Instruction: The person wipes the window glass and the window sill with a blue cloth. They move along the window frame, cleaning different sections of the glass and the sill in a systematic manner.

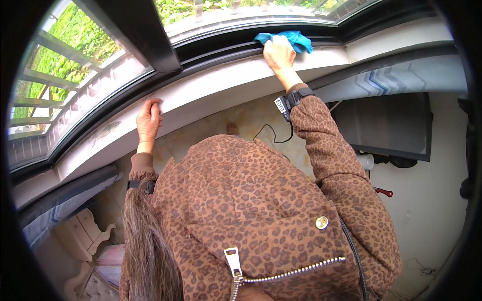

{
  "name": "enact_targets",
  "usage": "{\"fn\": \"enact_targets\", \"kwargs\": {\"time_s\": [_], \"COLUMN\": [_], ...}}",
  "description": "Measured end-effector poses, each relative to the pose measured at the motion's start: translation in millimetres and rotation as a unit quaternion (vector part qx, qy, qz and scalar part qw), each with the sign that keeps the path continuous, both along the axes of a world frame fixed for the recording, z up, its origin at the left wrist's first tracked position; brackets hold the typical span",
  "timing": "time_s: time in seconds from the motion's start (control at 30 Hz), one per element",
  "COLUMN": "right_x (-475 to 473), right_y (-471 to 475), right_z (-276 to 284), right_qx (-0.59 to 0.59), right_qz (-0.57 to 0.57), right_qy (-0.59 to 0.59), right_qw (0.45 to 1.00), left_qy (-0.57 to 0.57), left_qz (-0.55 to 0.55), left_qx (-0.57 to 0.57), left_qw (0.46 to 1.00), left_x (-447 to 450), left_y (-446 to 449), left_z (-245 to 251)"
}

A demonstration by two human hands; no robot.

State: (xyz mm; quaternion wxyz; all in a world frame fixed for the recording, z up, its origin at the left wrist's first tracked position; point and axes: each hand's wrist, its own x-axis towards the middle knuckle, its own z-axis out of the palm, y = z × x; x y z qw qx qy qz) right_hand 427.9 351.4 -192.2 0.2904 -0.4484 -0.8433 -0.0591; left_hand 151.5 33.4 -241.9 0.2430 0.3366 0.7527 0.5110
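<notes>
My right hand [279,53] grips a blue cloth [297,40] and presses it on the dark window frame track [222,50], near the frame's right corner. The cloth spreads out past both sides of my knuckles. My left hand [149,117] rests with curled fingers on the white windowsill [211,81], and I see nothing in it. Paint looks worn on the sill to the left of that hand. A dark upright post [147,41] of the window stands between my two hands, beyond the sill.
Patterned curtains hang at the right [391,77] and at the lower left [67,205]. A dark flat screen [384,124] is by the right wall. A black cable [273,137] dangles from my right wrist strap. Pale carved furniture [84,229] stands lower left. Metal bars [60,50] are outside.
</notes>
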Motion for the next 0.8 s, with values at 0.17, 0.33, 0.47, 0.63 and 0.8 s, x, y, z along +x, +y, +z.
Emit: {"fn": "enact_targets", "kwargs": {"time_s": [0.17, 0.33, 0.47, 0.63, 0.8], "right_x": [-39.4, -76.9, -78.3, -58.9, -6.7], "right_y": [-37.8, -88.3, -94.9, -82.4, -43.4], "right_z": [4.2, 9.3, 8.2, 9.9, 16.7], "right_qx": [-0.021, -0.016, -0.017, -0.011, -0.010], "right_qz": [0.067, 0.235, 0.268, 0.307, 0.278], "right_qy": [0.035, 0.090, 0.051, 0.012, 0.021], "right_qw": [0.997, 0.968, 0.962, 0.952, 0.960], "left_qy": [-0.007, 0.014, 0.017, 0.007, 0.016], "left_qz": [-0.016, -0.008, -0.015, 0.004, 0.034], "left_qx": [-0.002, -0.021, -0.013, -0.014, 0.009], "left_qw": [1.000, 1.000, 1.000, 1.000, 0.999], "left_x": [8.1, 14.5, 16.2, 21.5, 36.6], "left_y": [3.4, 4.9, 6.0, 4.2, 5.8], "left_z": [11.9, 17.3, 15.8, 13.9, 11.0]}}
